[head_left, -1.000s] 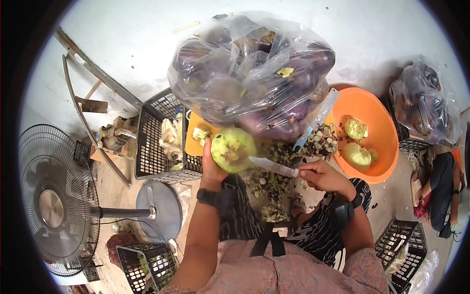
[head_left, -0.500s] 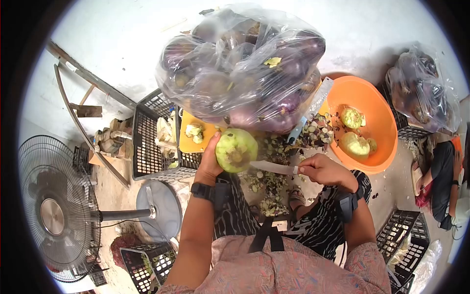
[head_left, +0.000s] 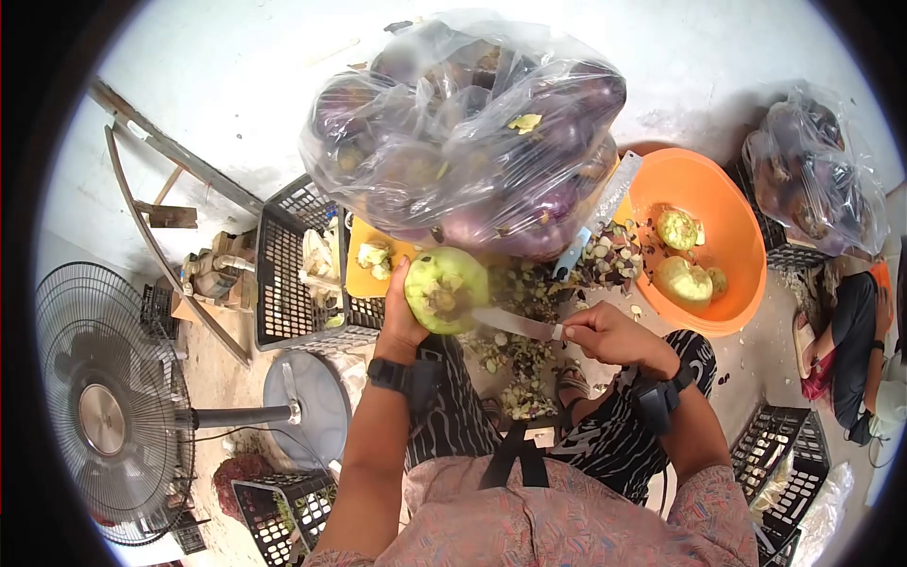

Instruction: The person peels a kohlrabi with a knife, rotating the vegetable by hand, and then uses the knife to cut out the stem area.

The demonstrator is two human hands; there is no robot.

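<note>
My left hand (head_left: pixel 402 310) holds a round, peeled pale-green vegetable (head_left: pixel 446 288) from its left side. In my right hand (head_left: pixel 609 333) is a knife (head_left: pixel 515 322), its blade pointing left and its tip at the lower right of the vegetable. Dark and pale peelings (head_left: pixel 529 364) lie on the floor below and beyond. Peeled vegetables (head_left: pixel 683 281) rest in an orange basin (head_left: pixel 737 255) to the right. Above my hands bulges a clear plastic bag (head_left: pixel 463 142) of purple vegetables.
A black crate (head_left: pixel 283 274) and a yellow board (head_left: pixel 364 283) are at the left, near a standing fan (head_left: pixel 104 406). A blue-handled cleaver (head_left: pixel 573 253) leans by the basin. Another bag (head_left: pixel 803 180) stands far right, near a seated person (head_left: pixel 855 350).
My left hand and the vegetable have moved slightly left. My right hand and the knife have shifted a little left and down, with the knife still near the vegetable.
</note>
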